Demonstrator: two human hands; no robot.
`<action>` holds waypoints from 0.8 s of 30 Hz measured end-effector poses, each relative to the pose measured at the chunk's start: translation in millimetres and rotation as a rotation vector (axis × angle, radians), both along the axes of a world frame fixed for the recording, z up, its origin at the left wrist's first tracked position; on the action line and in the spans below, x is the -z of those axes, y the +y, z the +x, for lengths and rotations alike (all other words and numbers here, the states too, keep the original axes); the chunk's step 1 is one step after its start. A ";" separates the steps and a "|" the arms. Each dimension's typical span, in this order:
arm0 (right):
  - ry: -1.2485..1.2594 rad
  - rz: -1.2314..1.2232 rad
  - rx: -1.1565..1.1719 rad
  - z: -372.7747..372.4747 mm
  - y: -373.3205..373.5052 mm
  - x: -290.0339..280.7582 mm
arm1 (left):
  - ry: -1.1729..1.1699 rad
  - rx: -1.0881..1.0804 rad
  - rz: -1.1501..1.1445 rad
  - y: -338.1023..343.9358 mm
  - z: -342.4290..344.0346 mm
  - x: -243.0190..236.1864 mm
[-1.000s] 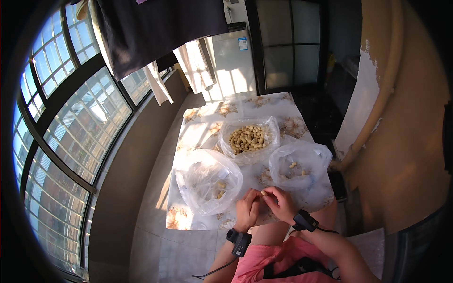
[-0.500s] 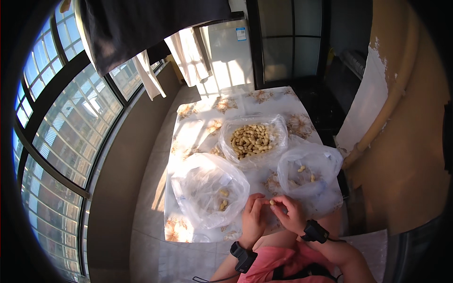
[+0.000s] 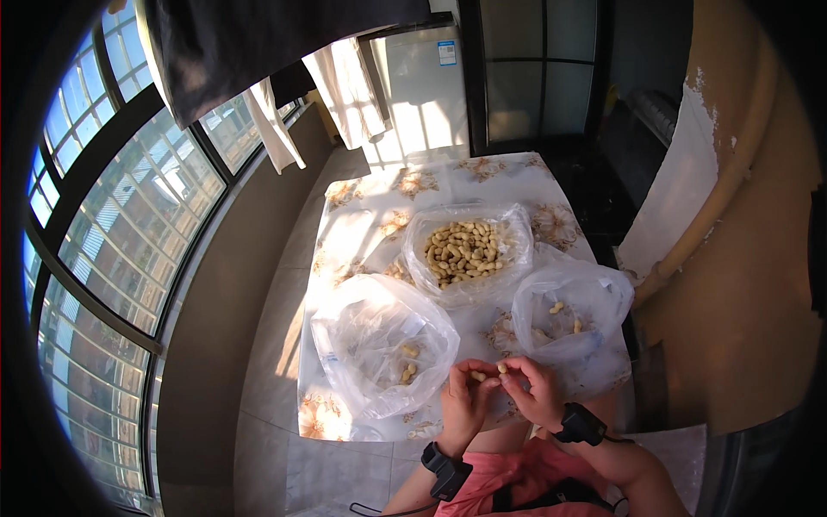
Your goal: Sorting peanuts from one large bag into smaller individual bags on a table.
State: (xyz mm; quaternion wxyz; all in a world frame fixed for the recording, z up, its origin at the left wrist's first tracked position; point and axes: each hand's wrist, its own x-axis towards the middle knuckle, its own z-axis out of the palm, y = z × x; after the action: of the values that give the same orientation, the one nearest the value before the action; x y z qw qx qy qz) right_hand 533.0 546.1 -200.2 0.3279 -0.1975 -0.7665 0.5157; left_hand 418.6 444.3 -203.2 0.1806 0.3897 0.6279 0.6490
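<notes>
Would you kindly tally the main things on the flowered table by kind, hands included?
Clear plastic bags: 3, left, middle, right
Hands: 2, left hand and right hand, both pinching one peanut
Black wrist bands: 2, and
Total: 7

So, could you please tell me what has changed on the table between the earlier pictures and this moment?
Very little. Both hands, the left hand and right hand, stay together at the near table edge, fingertips on a peanut. The view itself shifted as the head moved. The three clear bags, the full middle bag, the left bag and the right bag, lie where they were on the flowered tablecloth.
</notes>
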 end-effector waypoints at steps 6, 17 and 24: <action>0.032 -0.162 -0.012 3.1 -1.0 5.5 | 0.058 0.020 -0.010 -2.9 -0.9 11.6; 0.006 -0.156 -0.029 3.4 2.0 -3.0 | -0.012 0.005 0.029 1.1 -0.7 4.2; 0.042 -0.140 -0.031 2.8 0.8 3.4 | -0.055 -0.036 0.032 -0.7 -1.5 17.1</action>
State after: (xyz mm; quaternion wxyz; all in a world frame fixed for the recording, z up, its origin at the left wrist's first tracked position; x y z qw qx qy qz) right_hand 535.9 546.9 -203.6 0.3213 -0.1970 -0.7244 0.5773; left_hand 417.1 443.6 -220.3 0.1797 0.3633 0.6193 0.6725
